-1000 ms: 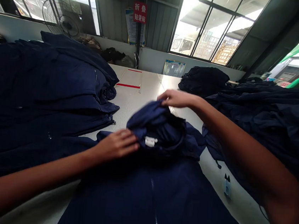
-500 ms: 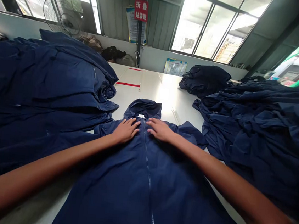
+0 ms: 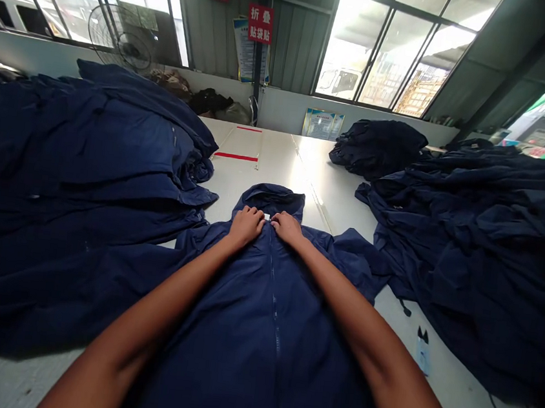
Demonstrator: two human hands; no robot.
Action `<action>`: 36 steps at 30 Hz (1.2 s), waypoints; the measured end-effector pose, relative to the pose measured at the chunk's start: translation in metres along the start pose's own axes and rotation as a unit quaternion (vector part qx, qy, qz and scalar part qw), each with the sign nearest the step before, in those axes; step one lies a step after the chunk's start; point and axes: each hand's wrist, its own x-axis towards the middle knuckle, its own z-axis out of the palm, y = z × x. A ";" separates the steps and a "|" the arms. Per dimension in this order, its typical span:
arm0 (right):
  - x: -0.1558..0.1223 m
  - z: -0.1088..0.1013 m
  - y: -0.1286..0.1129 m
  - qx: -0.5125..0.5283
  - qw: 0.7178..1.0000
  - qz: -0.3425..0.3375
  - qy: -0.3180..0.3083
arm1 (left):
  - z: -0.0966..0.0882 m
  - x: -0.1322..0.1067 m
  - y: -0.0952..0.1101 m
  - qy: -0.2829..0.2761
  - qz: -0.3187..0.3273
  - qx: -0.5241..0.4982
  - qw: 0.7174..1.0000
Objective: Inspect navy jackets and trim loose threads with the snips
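A navy hooded zip jacket (image 3: 263, 333) lies face up and spread out on the white work table (image 3: 277, 159), with its hood (image 3: 270, 198) pointing away from me. My left hand (image 3: 245, 225) and my right hand (image 3: 288, 228) sit side by side at the collar, fingers curled onto the cloth on either side of the zip top. Between them shows a small white label (image 3: 266, 217). My forearms cover much of the jacket's chest and sleeves. The lower part of the jacket runs out of view towards me.
Large heaps of navy jackets (image 3: 79, 145) lie to the left, and more (image 3: 482, 252) to the right. A dark bundle (image 3: 378, 147) sits at the far end. Small black snips (image 3: 423, 336) and a pale packet (image 3: 424, 357) lie on the table at right. Red tape lines (image 3: 236, 156) mark the far table.
The hood, bunched and lifted a second ago, now lies flat. My hands have moved from the jacket's chest up to the collar and closer together.
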 end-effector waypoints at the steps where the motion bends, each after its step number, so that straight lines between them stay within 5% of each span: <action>1: 0.001 0.007 0.000 0.000 1.000 0.006 0.013 | 0.005 0.002 0.001 0.010 -0.002 -0.006 1.000; 8: -0.008 0.038 0.000 0.000 0.994 0.005 0.109 | 0.031 0.003 -0.008 0.057 0.018 -0.083 0.995; 20: -0.011 0.040 -0.001 0.021 0.970 -0.085 0.225 | 0.039 0.013 -0.015 0.114 -0.027 -0.220 0.969; 31: -0.014 0.023 -0.002 -0.015 0.956 -0.226 0.187 | 0.036 0.014 -0.016 0.127 -0.066 -0.315 0.938; 36: -0.061 -0.007 -0.006 0.006 0.948 -0.286 0.142 | 0.032 0.015 -0.015 0.177 -0.089 -0.332 0.922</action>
